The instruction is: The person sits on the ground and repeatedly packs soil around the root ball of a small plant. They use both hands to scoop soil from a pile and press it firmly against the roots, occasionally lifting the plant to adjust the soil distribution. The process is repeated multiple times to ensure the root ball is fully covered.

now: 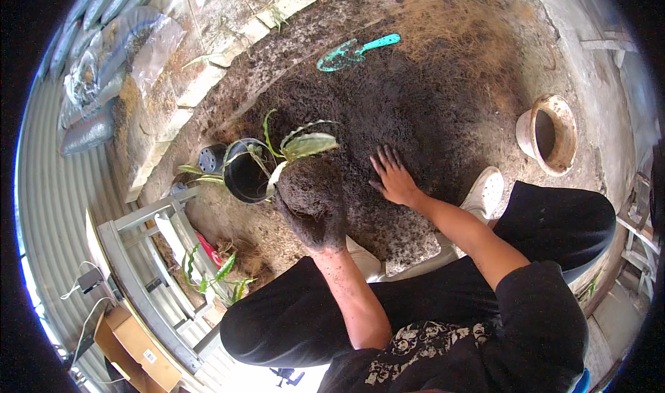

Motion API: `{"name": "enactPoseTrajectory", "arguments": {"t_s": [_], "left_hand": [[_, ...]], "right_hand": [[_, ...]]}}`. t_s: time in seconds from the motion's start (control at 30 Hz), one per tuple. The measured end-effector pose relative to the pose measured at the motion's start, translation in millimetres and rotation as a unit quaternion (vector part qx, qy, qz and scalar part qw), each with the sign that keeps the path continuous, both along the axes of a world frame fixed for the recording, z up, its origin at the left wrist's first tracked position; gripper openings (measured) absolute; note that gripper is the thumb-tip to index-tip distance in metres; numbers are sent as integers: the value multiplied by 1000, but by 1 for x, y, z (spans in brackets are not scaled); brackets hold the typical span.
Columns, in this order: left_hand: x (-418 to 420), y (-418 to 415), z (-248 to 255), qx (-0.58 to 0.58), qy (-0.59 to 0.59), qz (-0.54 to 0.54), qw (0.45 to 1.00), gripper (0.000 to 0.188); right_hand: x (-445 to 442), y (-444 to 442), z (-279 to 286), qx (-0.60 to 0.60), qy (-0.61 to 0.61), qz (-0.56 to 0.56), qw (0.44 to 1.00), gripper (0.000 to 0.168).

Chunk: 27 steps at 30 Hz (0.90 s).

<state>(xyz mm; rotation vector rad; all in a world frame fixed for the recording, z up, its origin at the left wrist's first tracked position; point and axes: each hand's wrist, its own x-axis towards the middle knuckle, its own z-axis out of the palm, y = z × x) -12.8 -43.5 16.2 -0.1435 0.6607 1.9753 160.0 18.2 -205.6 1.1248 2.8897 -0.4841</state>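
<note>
My left hand (317, 232), dark with soil, cups a rounded root ball (310, 185) matted with fine roots. Long, wavy-edged green leaves (310, 145) extend from the plant above it, one pale and broad. Beside it, a round black plastic pot (240, 182) lies tilted with its mouth towards the root ball; whether they touch is unclear. My right hand (396, 181) holds nothing. Its soil-stained fingers are spread on or just over the heap of dark potting soil (384, 112).
A turquoise hand trowel (340, 56) lies on the far soil, near brown coir fibre (462, 34). A dirty whitish pot (555, 138) sits at right. Left are a small black pot (211, 159), a metal ladder-like frame (148, 268), a leafy plant (223, 276) and a cardboard box (143, 349).
</note>
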Motion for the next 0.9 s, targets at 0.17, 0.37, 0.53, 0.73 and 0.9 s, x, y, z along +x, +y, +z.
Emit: {"name": "enactPoseTrajectory", "arguments": {"t_s": [0.17,0.37,0.53,0.73,0.9], "left_hand": [[0,3,-8,82,-46,-30,995,44],[-6,-1,-11,-37,-32,31,998,45],[1,2,2,-6,-96,1,995,43],[-4,-5,-7,-20,-114,13,993,43],[-10,-9,-11,-19,-73,10,997,43]], "right_hand": [[8,-9,-2,-14,32,35,999,64],[18,-25,-16,-84,72,162,981,57],[28,-17,-40,-81,76,186,976,61],[18,39,11,28,109,48,993,55],[5,-10,34,-169,247,87,950,63]]}}
